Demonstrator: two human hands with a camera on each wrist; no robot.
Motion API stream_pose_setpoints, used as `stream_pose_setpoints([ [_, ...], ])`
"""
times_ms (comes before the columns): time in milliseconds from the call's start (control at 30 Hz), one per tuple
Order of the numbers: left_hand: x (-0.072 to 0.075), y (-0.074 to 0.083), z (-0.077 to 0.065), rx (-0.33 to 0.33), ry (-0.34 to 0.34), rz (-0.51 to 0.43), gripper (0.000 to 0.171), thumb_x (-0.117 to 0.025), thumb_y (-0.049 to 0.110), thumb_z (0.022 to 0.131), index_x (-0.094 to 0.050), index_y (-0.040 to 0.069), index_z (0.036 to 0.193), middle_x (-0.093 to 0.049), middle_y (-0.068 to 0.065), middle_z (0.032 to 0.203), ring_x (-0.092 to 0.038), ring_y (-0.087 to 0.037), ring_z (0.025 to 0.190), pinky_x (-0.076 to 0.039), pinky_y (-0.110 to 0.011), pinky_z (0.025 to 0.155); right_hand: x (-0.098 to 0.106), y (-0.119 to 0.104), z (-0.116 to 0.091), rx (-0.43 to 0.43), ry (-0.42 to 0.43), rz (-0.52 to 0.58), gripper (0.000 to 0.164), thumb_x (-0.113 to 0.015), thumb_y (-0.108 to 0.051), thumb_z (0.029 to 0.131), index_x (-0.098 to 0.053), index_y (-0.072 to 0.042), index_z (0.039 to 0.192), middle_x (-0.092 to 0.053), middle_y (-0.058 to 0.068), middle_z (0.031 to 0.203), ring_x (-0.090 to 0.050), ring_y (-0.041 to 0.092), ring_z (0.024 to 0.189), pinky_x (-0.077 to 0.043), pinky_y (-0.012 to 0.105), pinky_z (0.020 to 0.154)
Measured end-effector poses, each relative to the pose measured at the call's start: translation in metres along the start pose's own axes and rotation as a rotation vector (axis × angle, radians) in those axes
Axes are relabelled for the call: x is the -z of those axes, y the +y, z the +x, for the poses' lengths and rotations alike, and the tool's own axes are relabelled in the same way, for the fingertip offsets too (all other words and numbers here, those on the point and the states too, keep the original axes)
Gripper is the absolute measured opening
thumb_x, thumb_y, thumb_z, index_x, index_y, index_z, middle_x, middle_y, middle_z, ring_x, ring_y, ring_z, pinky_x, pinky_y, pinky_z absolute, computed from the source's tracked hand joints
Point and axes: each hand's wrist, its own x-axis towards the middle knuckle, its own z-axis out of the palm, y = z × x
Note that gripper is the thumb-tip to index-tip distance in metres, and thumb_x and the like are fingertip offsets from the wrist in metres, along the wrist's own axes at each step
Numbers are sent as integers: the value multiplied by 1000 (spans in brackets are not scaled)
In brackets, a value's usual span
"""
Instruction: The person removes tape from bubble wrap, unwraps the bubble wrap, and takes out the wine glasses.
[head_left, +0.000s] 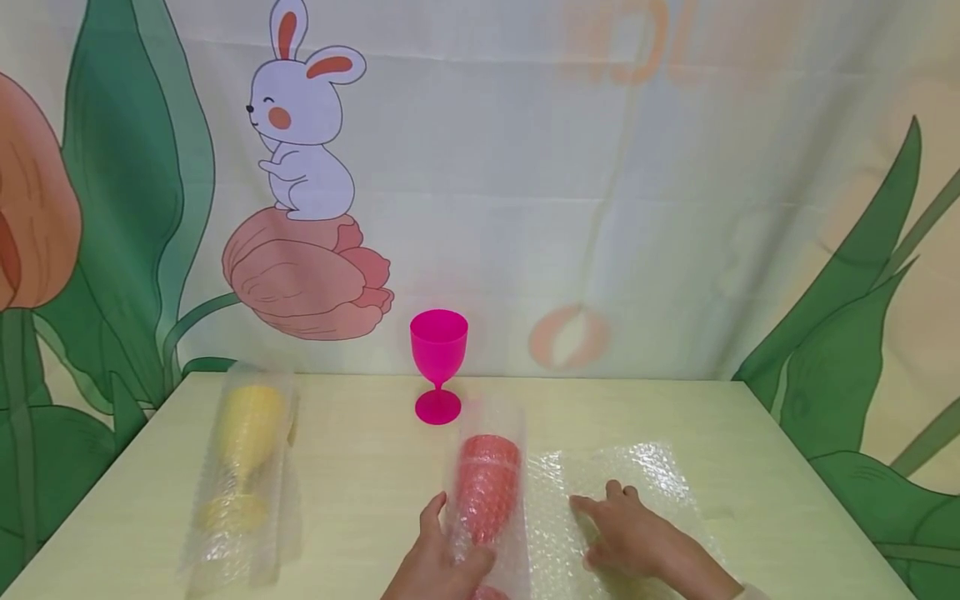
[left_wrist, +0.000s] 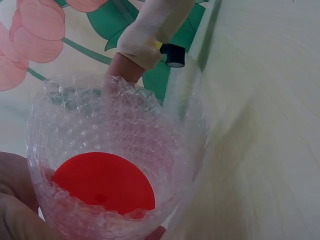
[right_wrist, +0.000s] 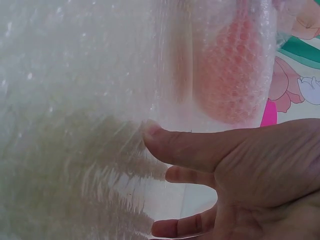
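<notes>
A red goblet (head_left: 487,483) rolled in bubble wrap lies on the table. My left hand (head_left: 442,562) grips the roll from its left side, thumb over the front. In the left wrist view, the goblet's red round base (left_wrist: 107,182) shows inside the open end of the wrap. The loose part of the bubble wrap (head_left: 551,517) spreads flat to the right. My right hand (head_left: 630,533) rests on this sheet, its thumb and fingers spread apart. In the right wrist view, the thumb (right_wrist: 185,147) touches the wrinkled film beside the roll.
A bright pink goblet (head_left: 438,346) stands unwrapped near the table's back edge. At the left lies a yellow goblet (head_left: 251,421) rolled in bubble wrap. A cloth backdrop (head_left: 487,183) printed with a rabbit and tulips hangs behind the table (head_left: 352,467).
</notes>
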Motion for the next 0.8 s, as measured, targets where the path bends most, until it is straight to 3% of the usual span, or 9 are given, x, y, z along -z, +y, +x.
stream_pose_setpoints([
  [233,-8,-2,5,-33,44,8,102,-76,39,89,-12,3,161,-48,-27,137,-55,-40,113,-46,-67,96,-1,1,-1,21,25,-10,65,-87,-16,80,-62,-7,139,-53,25,111,-47,38,99,-51,57,79],
  [567,-10,1,7,-35,17,12,100,-71,40,94,-9,-1,160,-39,-32,145,-51,-46,119,-41,-71,100,0,-2,-6,49,54,-13,65,-87,-15,80,-62,-5,138,-52,27,112,-48,40,100,-51,59,81],
  [800,-12,8,6,31,-43,-1,101,-71,44,94,-7,3,161,-41,-24,140,-50,-42,118,-43,-68,99,-2,-4,-6,33,42,-35,63,-87,-17,82,-62,-7,139,-53,26,111,-49,40,100,-52,57,79],
])
